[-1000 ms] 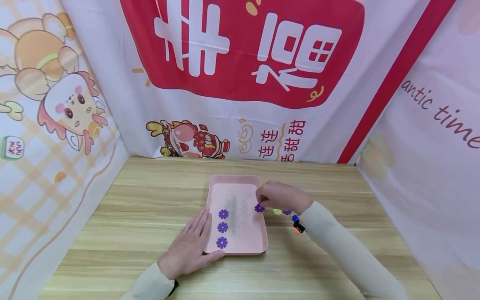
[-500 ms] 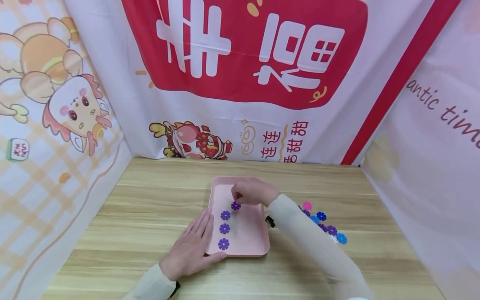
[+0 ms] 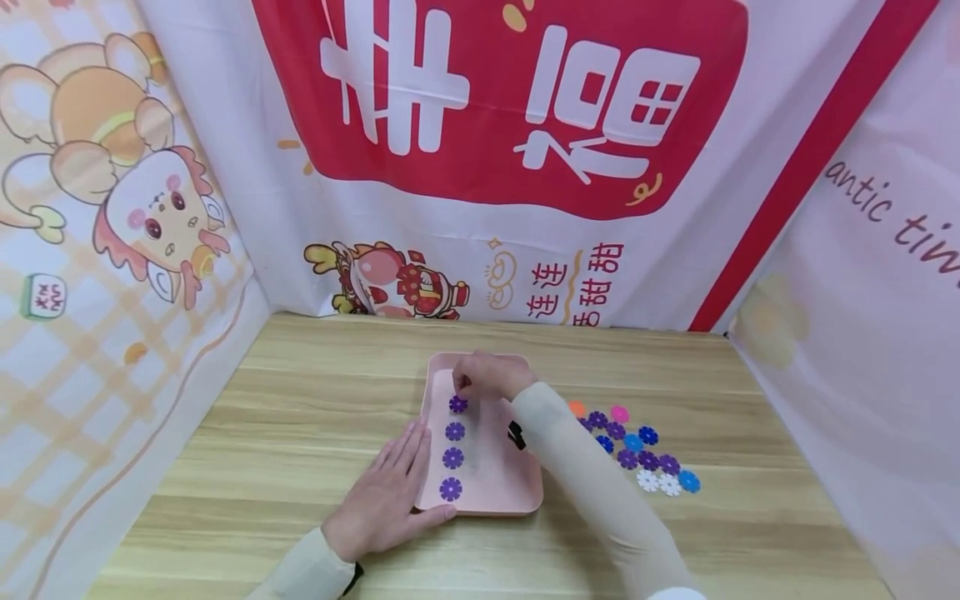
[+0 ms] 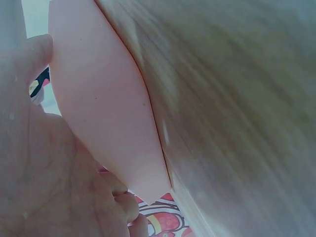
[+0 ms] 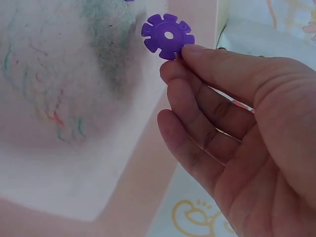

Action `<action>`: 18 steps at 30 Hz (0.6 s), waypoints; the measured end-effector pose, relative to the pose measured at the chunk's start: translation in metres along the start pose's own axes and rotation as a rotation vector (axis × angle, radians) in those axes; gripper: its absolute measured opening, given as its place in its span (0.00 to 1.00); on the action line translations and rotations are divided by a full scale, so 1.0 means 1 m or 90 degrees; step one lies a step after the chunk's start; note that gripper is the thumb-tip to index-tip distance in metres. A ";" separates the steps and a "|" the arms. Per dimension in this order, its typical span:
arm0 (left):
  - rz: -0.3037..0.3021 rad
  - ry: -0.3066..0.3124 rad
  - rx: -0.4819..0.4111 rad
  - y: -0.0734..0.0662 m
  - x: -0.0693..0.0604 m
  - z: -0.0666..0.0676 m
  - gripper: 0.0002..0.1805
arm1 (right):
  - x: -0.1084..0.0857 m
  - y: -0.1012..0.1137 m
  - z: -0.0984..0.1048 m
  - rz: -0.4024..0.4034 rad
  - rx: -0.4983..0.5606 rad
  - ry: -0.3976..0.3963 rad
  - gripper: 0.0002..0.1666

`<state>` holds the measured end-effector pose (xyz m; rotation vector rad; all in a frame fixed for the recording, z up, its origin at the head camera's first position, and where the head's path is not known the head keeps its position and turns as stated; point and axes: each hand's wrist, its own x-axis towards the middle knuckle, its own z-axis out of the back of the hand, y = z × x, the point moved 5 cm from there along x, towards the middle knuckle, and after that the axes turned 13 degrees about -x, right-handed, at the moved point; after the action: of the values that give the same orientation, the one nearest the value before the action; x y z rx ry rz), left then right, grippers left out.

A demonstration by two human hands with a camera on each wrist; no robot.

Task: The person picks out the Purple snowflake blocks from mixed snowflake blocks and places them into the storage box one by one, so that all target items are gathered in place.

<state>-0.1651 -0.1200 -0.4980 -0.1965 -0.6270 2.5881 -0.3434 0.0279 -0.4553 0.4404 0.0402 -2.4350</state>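
Between thumb and index finger my right hand (image 3: 491,377) pinches a purple notched plastic disc (image 5: 169,36) by its edge, over the far left part of the pink tray (image 3: 517,492). Nearer me in the tray, three purple discs (image 3: 453,458) lie in a column along the left side, in line with the pinched one. My left hand (image 3: 381,500) rests with straight fingers against the tray's left wall, its thumb at the near left corner. In the left wrist view the tray's outer wall (image 4: 103,98) runs alongside the palm.
Right of the tray, a loose group of notched discs lies on the wooden table (image 3: 247,450), among them a pink disc (image 3: 619,413), a light blue disc (image 3: 689,481) and a white disc (image 3: 648,480). A printed cloth (image 3: 495,192) hangs behind the table.
My right hand has carried a purple disc from the tray's right edge across to the left column's far end. The disc group at right has come into view. My left hand stays put.
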 end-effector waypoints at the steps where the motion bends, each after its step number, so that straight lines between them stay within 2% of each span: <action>1: -0.001 -0.002 0.001 0.000 0.000 0.000 0.59 | 0.001 -0.001 -0.001 -0.004 0.004 0.001 0.06; 8: 0.000 -0.005 0.001 -0.003 0.000 0.002 0.60 | 0.007 -0.007 -0.009 -0.008 -0.001 -0.005 0.06; 14: -0.008 -0.017 -0.004 -0.003 0.000 0.002 0.59 | 0.010 -0.008 -0.013 -0.005 0.020 -0.007 0.07; 18: -0.001 -0.011 -0.003 -0.002 0.000 0.002 0.60 | 0.011 -0.008 -0.015 -0.003 0.035 -0.005 0.08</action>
<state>-0.1649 -0.1186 -0.4955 -0.1751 -0.6400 2.5900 -0.3521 0.0299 -0.4738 0.4561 -0.0289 -2.4473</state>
